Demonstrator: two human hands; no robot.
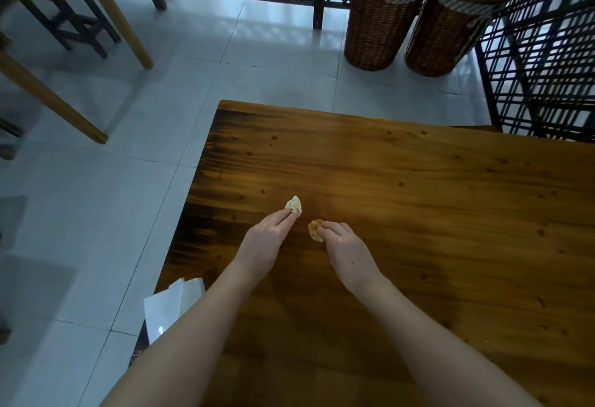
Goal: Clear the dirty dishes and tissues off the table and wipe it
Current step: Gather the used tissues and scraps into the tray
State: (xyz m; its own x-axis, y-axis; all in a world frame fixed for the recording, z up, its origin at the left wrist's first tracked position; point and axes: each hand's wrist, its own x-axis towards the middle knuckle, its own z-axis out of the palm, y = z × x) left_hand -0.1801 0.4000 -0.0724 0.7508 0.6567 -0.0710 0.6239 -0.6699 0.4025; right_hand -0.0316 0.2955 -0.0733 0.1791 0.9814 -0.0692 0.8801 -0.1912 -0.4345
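On the brown wooden table (418, 213) lie two crumpled tissues near its left side. My left hand (265, 239) reaches forward and its fingertips pinch the pale, whitish tissue (294, 205). Just right of it, my right hand (346, 247) has its fingers curled round the orange-stained tissue (315, 229). Both tissues sit at table level. Small dark sauce spots (273, 137) dot the far left part of the tabletop.
A white sheet-like thing (167, 307) sticks out below the table's left edge. Two wicker baskets (383, 17) stand on the tiled floor beyond the table. A black lattice screen (544, 52) stands at the right, wooden chairs and table legs (80, 14) at the left.
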